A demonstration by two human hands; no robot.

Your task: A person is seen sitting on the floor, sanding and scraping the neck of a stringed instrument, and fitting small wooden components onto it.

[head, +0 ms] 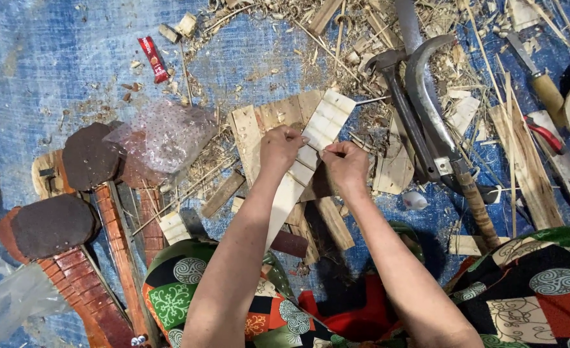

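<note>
Pinching a pale slat (311,151) from both sides, left hand (280,147) and right hand (346,164) closed on it, sickle (427,96) to the right

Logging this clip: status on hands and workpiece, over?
Left hand and right hand both pinch the pale notched strip. Strip lies slanted over a wood board. Sickle and hammer lie right, apart. Shavings beyond.

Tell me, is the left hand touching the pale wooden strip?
Touching. The head view shows the left hand pinching the pale strip at its edge, with the right hand gripping it from the other side.
</note>
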